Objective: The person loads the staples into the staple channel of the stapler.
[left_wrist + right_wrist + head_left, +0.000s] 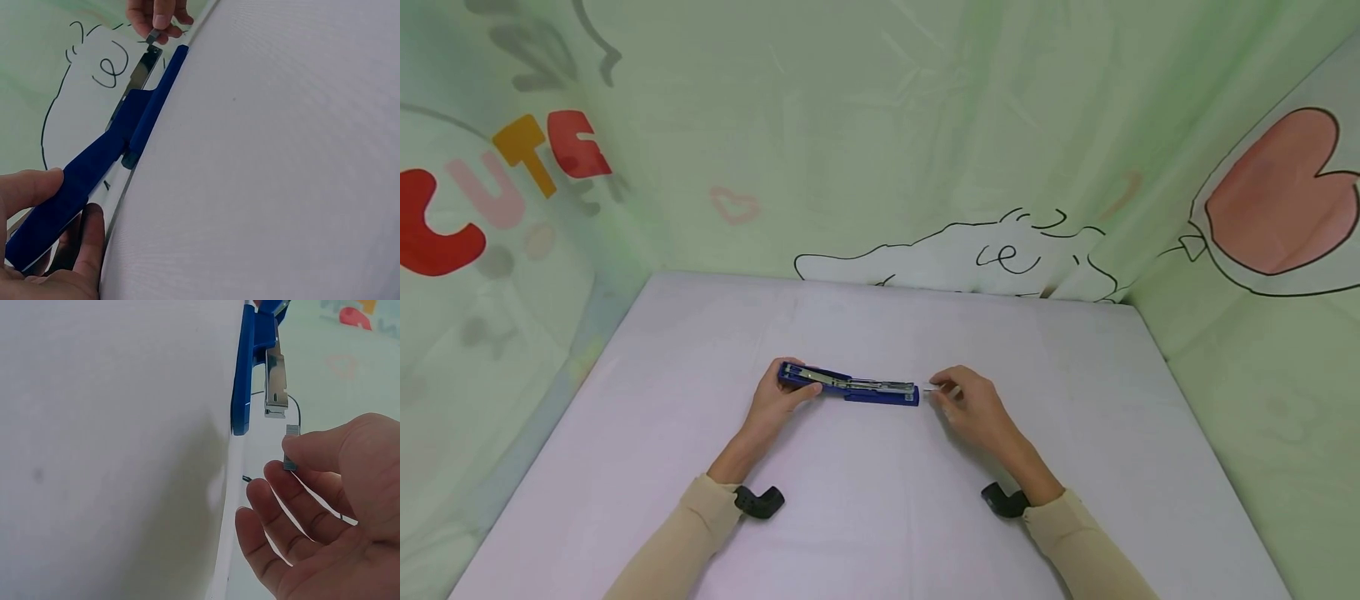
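Observation:
A blue stapler [880, 396] is folded wide open over the table, its metal staple channel [275, 375] exposed. My left hand [772, 398] grips the stapler by its swung-back top arm, thumb on one side and fingers on the other. Between thumb and fingertips, my right hand [973, 404] pinches a short strip of staples [291, 447]. The strip is just off the channel's front end, and a small gap shows between them in the right wrist view. In the left wrist view the strip [153, 36] looks close to the channel's tip.
A white-covered table [850, 517] lies under both hands. Behind it and at both sides hangs a pale green printed curtain [865, 125]. Black wrist mounts [760, 502] are worn on both forearms.

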### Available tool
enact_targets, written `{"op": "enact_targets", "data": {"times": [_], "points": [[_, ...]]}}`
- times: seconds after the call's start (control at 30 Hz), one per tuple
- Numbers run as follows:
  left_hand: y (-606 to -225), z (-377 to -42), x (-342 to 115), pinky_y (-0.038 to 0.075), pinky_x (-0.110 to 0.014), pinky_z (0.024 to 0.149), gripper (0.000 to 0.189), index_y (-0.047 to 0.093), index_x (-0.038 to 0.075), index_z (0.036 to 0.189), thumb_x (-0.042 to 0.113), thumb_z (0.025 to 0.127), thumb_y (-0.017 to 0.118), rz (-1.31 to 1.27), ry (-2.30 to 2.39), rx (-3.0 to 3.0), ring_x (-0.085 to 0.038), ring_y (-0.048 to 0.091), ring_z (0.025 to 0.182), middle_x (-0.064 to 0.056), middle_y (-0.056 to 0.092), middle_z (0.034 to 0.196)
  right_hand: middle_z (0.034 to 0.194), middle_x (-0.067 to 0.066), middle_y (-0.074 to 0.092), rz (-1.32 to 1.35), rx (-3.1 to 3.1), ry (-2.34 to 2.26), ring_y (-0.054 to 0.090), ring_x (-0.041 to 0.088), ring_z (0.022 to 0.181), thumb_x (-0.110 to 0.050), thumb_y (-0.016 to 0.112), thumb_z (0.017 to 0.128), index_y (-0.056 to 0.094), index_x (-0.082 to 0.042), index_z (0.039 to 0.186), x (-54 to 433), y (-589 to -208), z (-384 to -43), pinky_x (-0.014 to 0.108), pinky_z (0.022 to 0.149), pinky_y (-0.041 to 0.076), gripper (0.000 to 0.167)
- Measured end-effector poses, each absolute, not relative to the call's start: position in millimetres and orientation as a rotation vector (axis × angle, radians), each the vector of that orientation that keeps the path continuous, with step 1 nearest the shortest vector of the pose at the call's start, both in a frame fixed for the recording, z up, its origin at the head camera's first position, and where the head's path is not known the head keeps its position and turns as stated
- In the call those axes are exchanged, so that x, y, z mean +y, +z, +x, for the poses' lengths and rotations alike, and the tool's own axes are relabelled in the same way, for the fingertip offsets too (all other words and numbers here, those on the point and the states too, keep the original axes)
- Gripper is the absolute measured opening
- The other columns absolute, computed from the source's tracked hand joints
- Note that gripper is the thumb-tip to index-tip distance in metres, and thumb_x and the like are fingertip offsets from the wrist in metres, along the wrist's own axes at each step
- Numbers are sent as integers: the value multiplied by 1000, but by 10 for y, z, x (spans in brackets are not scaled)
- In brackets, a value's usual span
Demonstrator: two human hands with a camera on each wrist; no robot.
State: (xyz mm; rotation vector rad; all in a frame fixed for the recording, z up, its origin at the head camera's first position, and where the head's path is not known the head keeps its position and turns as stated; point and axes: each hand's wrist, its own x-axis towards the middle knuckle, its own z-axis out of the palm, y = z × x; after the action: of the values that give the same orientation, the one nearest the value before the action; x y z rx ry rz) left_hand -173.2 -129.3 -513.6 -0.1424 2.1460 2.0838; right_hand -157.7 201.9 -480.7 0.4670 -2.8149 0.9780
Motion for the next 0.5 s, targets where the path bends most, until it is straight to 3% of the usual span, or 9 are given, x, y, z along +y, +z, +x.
{"op": "enact_targets", "data": {"times": [0.5], "points": [[-5152,-1745,-1286,51,-11,89,53,49,5,140,4,94,76,-142,2097,2135,-21,58,127,-18,58,142,108,10,76,534,-2766,992,70,22,96,-2,76,95,73,-3,114,1966,-4826,-1611,43,83,62,19]]}}
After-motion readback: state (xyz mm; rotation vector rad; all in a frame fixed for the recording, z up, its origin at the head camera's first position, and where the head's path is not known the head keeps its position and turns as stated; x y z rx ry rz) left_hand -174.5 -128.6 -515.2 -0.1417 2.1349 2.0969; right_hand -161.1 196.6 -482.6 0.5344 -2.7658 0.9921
